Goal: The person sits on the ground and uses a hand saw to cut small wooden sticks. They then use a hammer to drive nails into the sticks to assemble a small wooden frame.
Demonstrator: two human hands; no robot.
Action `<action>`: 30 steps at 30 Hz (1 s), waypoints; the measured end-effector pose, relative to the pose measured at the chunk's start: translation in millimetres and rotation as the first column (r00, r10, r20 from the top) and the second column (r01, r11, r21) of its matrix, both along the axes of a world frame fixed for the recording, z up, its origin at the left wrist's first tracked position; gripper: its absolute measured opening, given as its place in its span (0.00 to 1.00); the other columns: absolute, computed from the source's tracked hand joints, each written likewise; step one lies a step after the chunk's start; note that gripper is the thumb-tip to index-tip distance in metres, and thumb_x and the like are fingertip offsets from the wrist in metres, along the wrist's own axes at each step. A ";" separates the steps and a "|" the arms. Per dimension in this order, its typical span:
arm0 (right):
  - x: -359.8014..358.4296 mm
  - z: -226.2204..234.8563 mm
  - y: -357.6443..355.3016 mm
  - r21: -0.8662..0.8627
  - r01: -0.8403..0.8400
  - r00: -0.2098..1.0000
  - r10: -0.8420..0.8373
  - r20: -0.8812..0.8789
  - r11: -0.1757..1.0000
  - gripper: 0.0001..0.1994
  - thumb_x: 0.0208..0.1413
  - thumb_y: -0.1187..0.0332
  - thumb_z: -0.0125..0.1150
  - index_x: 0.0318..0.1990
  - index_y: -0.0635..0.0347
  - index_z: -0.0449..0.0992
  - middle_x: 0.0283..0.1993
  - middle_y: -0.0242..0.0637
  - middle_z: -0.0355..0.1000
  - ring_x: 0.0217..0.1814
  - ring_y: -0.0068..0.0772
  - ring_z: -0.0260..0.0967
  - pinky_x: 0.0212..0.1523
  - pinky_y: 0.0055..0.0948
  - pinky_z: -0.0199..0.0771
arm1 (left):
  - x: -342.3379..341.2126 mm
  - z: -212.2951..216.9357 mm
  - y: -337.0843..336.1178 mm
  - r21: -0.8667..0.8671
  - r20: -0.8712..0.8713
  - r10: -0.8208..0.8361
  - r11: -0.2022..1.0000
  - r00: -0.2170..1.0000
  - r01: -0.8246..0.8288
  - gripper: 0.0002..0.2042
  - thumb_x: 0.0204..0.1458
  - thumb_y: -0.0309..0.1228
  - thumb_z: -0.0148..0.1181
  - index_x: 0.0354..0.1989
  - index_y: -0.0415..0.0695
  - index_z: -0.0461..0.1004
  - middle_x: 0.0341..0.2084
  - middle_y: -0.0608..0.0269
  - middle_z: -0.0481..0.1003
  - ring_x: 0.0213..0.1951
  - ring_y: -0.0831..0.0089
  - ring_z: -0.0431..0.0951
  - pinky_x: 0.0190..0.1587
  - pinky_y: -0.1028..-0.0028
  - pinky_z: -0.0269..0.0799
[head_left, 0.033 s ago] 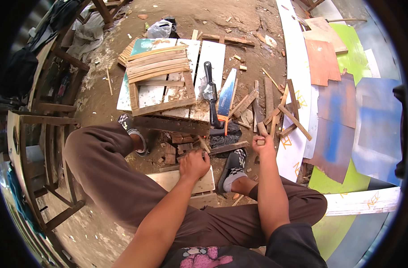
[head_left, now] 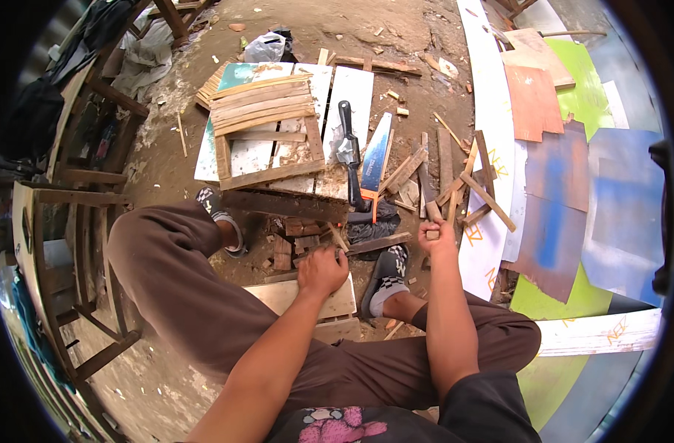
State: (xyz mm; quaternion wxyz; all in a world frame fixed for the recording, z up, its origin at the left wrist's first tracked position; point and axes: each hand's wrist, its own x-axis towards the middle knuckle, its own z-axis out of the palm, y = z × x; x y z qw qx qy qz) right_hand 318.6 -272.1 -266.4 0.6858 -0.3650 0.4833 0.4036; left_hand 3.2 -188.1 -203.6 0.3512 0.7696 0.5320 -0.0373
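My right hand (head_left: 437,234) is closed around a short wooden block (head_left: 433,213), whose ends show above and below the fist. My left hand (head_left: 322,271) is curled above a pale wooden board (head_left: 274,296) between my feet; its fingertips are hidden, and I cannot make out what they hold. A dark wooden strip (head_left: 385,244) lies just beyond the left hand. Ahead, a slatted frame of wood strips (head_left: 263,103) rests on a low white slatted table (head_left: 351,88). A hand plane with black handles (head_left: 349,153) lies on its right part, and a handsaw (head_left: 376,156) leans beside it.
Loose wood sticks (head_left: 444,159) are heaped right of the saw. Long white boards (head_left: 481,88) and painted sheets (head_left: 551,192) lie along the right. A wooden stool-like frame (head_left: 71,199) stands at the left. A plastic bag (head_left: 264,49) sits behind the table.
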 end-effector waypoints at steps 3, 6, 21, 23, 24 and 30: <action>-24.9 68.5 7.8 0.135 0.001 1.000 0.001 -0.010 0.991 0.09 0.71 0.68 0.52 0.37 0.61 0.67 0.19 0.23 0.57 0.15 0.19 0.54 0.17 0.21 0.61 | -1.2 -5.0 -0.7 -0.015 -0.057 -0.018 1.000 0.998 0.018 0.17 0.62 0.43 0.55 0.45 0.43 0.85 0.40 0.43 0.84 0.44 0.42 0.84 0.53 0.48 0.77; -66.4 133.5 -10.8 0.344 -0.079 0.997 0.079 0.013 0.936 0.08 0.71 0.67 0.52 0.42 0.62 0.70 0.20 0.23 0.57 0.17 0.17 0.54 0.16 0.21 0.59 | -2.6 -29.1 1.0 -0.152 -0.073 -0.005 0.988 0.997 -0.007 0.18 0.63 0.44 0.55 0.47 0.44 0.85 0.43 0.41 0.84 0.49 0.41 0.83 0.57 0.50 0.76; -119.9 92.2 10.9 -0.097 -0.190 0.961 0.205 0.183 0.977 0.08 0.68 0.64 0.59 0.37 0.54 0.69 0.20 0.21 0.57 0.17 0.16 0.56 0.18 0.21 0.60 | 8.3 -190.8 57.9 0.380 0.182 -0.868 0.496 0.463 0.781 0.24 0.54 0.25 0.58 0.62 0.48 0.77 0.55 0.45 0.79 0.59 0.46 0.78 0.60 0.54 0.74; -119.6 86.9 19.0 -0.097 -0.224 0.958 0.238 0.159 0.970 0.09 0.69 0.63 0.59 0.36 0.53 0.69 0.20 0.20 0.57 0.18 0.16 0.56 0.18 0.21 0.60 | 5.0 -194.2 60.0 -0.082 0.049 -0.844 0.530 0.534 0.844 0.24 0.52 0.24 0.59 0.61 0.45 0.76 0.56 0.40 0.77 0.60 0.47 0.78 0.61 0.55 0.74; -119.4 85.4 23.5 -0.098 -0.233 0.959 0.245 0.141 0.968 0.09 0.69 0.63 0.58 0.36 0.53 0.69 0.20 0.20 0.57 0.18 0.16 0.56 0.18 0.21 0.60 | 2.1 -194.9 61.2 -0.304 -0.037 -0.849 0.512 0.527 0.804 0.25 0.50 0.24 0.59 0.61 0.43 0.76 0.56 0.38 0.77 0.61 0.47 0.77 0.62 0.55 0.74; -121.2 85.3 41.4 -0.137 -0.403 0.882 0.424 0.206 0.905 0.09 0.70 0.63 0.58 0.46 0.58 0.71 0.23 0.23 0.58 0.19 0.17 0.56 0.18 0.23 0.59 | -10.8 -214.1 59.3 -0.193 0.018 -0.639 0.753 0.769 0.630 0.20 0.65 0.38 0.53 0.66 0.56 0.71 0.53 0.44 0.79 0.56 0.45 0.79 0.58 0.52 0.73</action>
